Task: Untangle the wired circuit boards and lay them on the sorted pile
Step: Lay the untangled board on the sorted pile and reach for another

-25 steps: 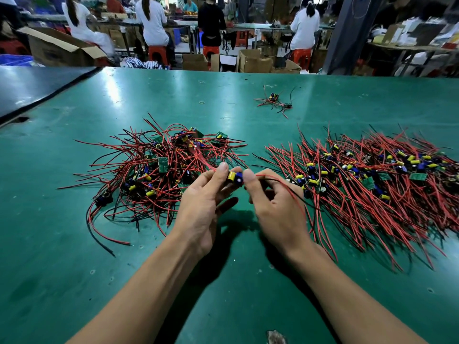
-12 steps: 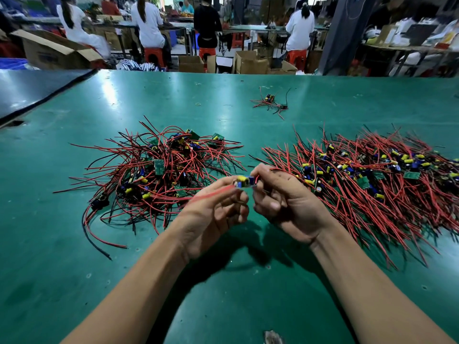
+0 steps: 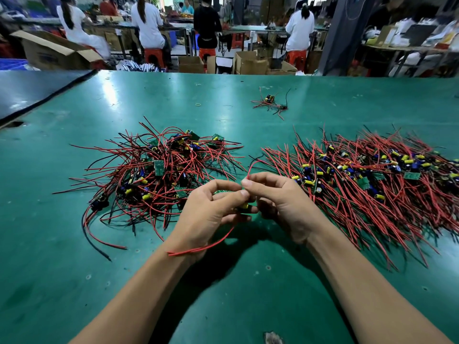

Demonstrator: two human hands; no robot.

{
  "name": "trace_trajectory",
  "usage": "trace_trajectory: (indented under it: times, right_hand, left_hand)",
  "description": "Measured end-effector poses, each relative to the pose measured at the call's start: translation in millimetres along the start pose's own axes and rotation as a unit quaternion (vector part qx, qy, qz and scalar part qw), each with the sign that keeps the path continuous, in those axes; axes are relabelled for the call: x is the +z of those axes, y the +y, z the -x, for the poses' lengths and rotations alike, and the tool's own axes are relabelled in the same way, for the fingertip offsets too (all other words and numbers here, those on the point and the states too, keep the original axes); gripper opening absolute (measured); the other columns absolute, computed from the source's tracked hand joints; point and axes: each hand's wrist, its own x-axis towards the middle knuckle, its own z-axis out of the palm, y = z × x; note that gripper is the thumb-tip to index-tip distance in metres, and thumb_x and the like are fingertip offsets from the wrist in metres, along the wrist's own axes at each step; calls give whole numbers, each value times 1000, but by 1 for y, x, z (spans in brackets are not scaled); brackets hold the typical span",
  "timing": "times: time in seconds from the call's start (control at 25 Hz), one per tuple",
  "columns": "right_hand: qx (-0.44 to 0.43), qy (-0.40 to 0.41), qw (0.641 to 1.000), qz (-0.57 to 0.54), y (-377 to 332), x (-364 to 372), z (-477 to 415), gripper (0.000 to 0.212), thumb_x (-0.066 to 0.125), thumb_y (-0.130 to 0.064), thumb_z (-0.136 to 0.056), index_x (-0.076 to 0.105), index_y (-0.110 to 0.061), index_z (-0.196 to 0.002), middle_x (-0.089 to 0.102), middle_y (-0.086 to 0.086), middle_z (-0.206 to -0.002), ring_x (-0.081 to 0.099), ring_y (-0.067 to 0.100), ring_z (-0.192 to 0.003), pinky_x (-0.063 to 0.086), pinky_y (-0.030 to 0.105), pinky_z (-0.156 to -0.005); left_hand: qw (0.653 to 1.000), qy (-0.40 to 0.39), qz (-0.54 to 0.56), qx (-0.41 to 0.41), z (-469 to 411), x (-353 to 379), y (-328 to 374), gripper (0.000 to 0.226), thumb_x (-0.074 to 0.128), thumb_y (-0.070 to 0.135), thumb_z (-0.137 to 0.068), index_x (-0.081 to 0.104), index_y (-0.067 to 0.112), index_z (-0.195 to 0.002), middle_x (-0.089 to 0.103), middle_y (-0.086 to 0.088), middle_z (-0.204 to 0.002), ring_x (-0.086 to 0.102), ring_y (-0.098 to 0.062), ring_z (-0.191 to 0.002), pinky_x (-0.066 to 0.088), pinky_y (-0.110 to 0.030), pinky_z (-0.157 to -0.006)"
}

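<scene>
A tangled heap of circuit boards with red and black wires [image 3: 159,175] lies on the green table at the left. The sorted pile [image 3: 367,180], wires fanned straight, lies at the right. Between them, above the table, my left hand [image 3: 211,212] grips one small circuit board [image 3: 244,206] with a yellow capacitor; its red wires trail back across my left wrist. My right hand [image 3: 280,202] pinches a red wire of that board, which loops upward from its fingertips. Most of the board is hidden by my fingers.
A small separate bundle of wired boards [image 3: 270,103] lies farther back on the green table [image 3: 223,294]. A dark mat [image 3: 32,90] covers the far left corner. Beyond the table's far edge stand cardboard boxes [image 3: 250,62], stools and several seated people.
Both hands have drawn slightly toward me with the board. The red wires that stretched left toward the tangled heap now trail back over my left wrist, and my right hand now pinches a wire that loops upward.
</scene>
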Motion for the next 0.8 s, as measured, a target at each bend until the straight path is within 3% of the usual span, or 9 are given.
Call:
trace_trajectory:
  times: [0.12,0.28,0.6,0.8]
  right_hand:
    - [-17,32,998,43,1,-3,-1,5,76,-18,-85,74,-18,-81,55,-5,-60,35,5,-45,26,17,-44]
    - [-38,56,998,11,3,-5,-4,3,73,-9,-87,71,-11,-88,52,-5,-58,33,5,-41,27,15,-40]
    - [-17,8,997,75,4,-7,-3,8,75,-11,-87,70,-15,-82,63,-3,-69,42,6,-45,35,15,-43]
    - [-64,101,987,106,4,-13,-8,8,74,-3,-86,73,-11,-85,68,3,-76,43,9,-38,34,16,-40]
  left_hand:
    - [999,3,-45,6,2,1,-2,24,74,8,-75,60,1,-94,73,-20,-84,73,-31,-73,60,-35,-66]
    - [999,10,-48,-20,1,0,-2,9,66,-1,-84,69,3,-91,74,-18,-84,73,-32,-72,59,-30,-65]
    - [993,60,-100,-23,1,9,-10,20,65,3,-87,73,7,-69,59,-13,-63,58,-23,-49,51,-25,-46]
    - [992,59,-109,-22,1,7,-9,14,65,1,-84,66,-3,-70,56,-16,-58,50,-22,-44,43,-22,-43]
